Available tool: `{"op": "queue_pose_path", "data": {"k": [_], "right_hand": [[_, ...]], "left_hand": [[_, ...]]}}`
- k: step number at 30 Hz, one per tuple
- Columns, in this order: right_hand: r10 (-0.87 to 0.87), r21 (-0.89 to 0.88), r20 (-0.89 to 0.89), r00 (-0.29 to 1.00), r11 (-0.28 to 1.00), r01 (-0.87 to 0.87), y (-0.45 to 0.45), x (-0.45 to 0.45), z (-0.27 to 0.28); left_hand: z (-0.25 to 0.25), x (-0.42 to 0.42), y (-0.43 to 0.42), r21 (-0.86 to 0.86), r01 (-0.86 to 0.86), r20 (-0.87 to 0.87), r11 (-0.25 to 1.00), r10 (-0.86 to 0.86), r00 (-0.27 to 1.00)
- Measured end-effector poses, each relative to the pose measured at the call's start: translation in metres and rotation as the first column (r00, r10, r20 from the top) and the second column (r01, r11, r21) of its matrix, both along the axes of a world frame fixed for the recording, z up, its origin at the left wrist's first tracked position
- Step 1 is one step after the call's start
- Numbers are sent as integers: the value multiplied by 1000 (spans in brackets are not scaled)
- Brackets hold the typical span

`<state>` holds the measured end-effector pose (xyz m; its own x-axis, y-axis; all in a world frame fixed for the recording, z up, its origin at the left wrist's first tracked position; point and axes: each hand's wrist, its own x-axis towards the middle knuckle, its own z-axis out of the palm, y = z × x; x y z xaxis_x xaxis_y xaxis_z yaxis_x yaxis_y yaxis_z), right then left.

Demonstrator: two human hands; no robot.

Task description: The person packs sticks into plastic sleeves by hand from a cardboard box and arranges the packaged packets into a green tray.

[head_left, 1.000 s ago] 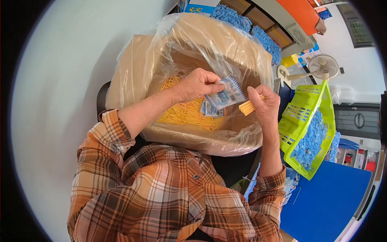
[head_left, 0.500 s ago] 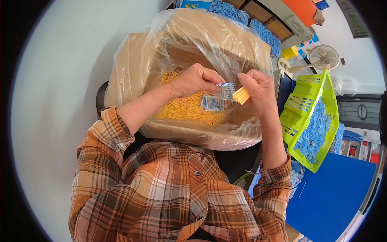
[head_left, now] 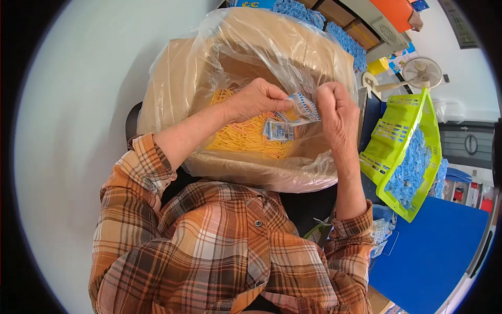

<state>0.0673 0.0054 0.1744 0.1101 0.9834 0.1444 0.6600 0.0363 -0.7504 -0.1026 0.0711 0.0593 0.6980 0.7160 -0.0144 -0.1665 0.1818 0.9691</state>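
Pale grey-white, a smooth surface fills the left side of the head view, within the dark round edge of the lens. Beside it stands a brown cardboard box with a clear plastic liner folded out over its rim. Thin yellow sticks, some of them more orange, lie loose and crisscrossed in the bottom. On top of them, toward the right, rests a small clear-and-blue printed packet.

Both bare hands are over the box. The left hand pinches a second, clear plastic packet with blue-and-white edging between thumb and fingers, closed on its left end. The packet slants above the one on the sticks. The right hand is upright just right of it, fingers curled in; whether it holds anything cannot be told, nor whether it touches the packet.

An orange, brown and white plaid shirt covers the person's body and upper arms. To the right, a lime-green slotted plastic basket leans at a tilt with many crumpled blue packets in it, near a flat blue panel. Beyond the basket are a pale fan and a yellow container.
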Motion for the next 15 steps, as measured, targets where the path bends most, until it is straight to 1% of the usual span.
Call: {"op": "queue_pose_path", "data": {"k": [2,4,5,7,9,10,13,14,15], "right_hand": [[71,163,-14,997,984,-68,-6,1,-29],[88,218,36,995,972,-94,-19,3,-52],[94,245,61,994,964,-107,-24,4,-64],[81,349,100,992,930,-111,-44,16,-64],[35,189,2,999,981,-35,-90,42,-36],[19,107,-51,999,994,-13,-113,49,-25],[-100,-67,-95,990,993,94,-204,114,-8],[-290,-58,-134,948,957,285,-236,135,-8],[-456,-56,-181,871,889,454,-266,158,-8]], "left_hand": [[1,0,-1,-15,2,30,1000,-2,1000],[5,-5,-2,64,-24,-197,998,36,980],[9,-1,-2,113,-1,-292,994,34,956],[15,2,-2,112,58,-353,992,-15,936],[8,5,-3,141,80,-135,987,-61,989],[4,2,-2,127,123,-129,984,-107,986],[-1,-4,-2,120,196,-173,973,-174,969],[-1,0,-2,124,202,-203,971,-175,963],[1,7,-4,114,212,-200,971,-186,962]]}}
